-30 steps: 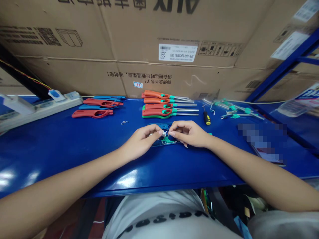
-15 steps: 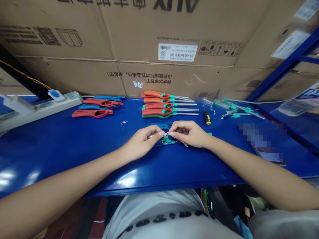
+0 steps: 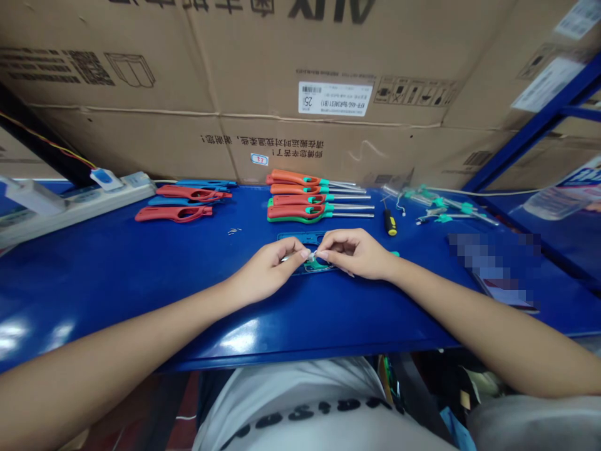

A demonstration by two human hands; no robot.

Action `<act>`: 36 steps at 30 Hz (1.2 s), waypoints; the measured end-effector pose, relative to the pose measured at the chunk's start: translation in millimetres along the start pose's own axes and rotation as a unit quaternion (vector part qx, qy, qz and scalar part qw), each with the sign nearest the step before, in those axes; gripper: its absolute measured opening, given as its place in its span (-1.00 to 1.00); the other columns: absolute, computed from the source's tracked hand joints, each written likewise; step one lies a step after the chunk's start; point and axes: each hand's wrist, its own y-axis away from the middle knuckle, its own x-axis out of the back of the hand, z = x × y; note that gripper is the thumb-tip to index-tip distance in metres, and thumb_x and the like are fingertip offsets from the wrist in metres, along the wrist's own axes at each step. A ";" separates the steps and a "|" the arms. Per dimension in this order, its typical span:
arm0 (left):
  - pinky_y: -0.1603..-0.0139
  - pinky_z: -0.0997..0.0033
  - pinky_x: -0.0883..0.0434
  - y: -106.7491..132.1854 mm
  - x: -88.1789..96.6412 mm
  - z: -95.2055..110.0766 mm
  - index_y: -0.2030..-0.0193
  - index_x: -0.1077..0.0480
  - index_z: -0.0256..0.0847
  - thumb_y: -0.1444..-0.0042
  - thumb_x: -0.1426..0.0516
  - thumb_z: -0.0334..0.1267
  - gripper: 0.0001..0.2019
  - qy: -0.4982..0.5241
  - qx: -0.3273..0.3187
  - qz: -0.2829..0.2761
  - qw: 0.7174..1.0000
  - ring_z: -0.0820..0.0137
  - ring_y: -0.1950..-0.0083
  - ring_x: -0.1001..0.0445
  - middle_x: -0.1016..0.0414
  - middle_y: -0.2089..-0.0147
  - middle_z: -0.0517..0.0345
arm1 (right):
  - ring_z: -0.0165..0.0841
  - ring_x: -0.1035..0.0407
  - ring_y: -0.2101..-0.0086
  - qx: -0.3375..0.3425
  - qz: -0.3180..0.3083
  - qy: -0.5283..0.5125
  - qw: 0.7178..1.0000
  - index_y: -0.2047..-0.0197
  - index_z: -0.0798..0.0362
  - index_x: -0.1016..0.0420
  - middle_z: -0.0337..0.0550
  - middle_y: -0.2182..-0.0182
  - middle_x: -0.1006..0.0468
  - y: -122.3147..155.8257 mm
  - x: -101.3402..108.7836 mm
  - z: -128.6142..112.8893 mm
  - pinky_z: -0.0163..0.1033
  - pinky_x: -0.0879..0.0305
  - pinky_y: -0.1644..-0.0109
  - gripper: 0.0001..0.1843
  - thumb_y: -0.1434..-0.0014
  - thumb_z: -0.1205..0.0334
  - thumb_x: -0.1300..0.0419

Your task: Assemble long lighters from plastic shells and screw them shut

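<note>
Over the middle of the blue table, my left hand and my right hand meet fingertip to fingertip. Both pinch a small white part with thin wire at it, mostly covered by the fingers. Beneath them lies an opened blue lighter shell half, partly hidden by my hands. A green trigger piece and a thin white wire show in the lower part of the shell. A green tip peeks out beyond my right wrist.
Behind my hands are several assembled lighters, with red and blue shells to the left. A screwdriver and several green-and-metal nozzle parts lie right. Small metal pins rest left of centre. A power strip and cardboard bound the table.
The fingertips have drawn slightly closer together around the small white part, and my right hand has shifted a little left. Everything else stays in place.
</note>
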 end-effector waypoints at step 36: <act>0.26 0.39 -0.26 2.9 -5.5 0.0 0.27 -0.34 -0.20 -0.34 -0.01 0.02 -0.67 -0.041 -0.024 0.020 0.999 0.40 0.34 -0.30 -0.35 0.38 0.25 | -0.59 -0.20 0.70 -0.036 0.012 -0.034 0.999 0.36 0.11 -0.47 -0.36 0.61 -0.41 -3.8 -3.5 -3.2 -0.41 -0.11 0.63 -0.57 -0.09 -0.12 -0.38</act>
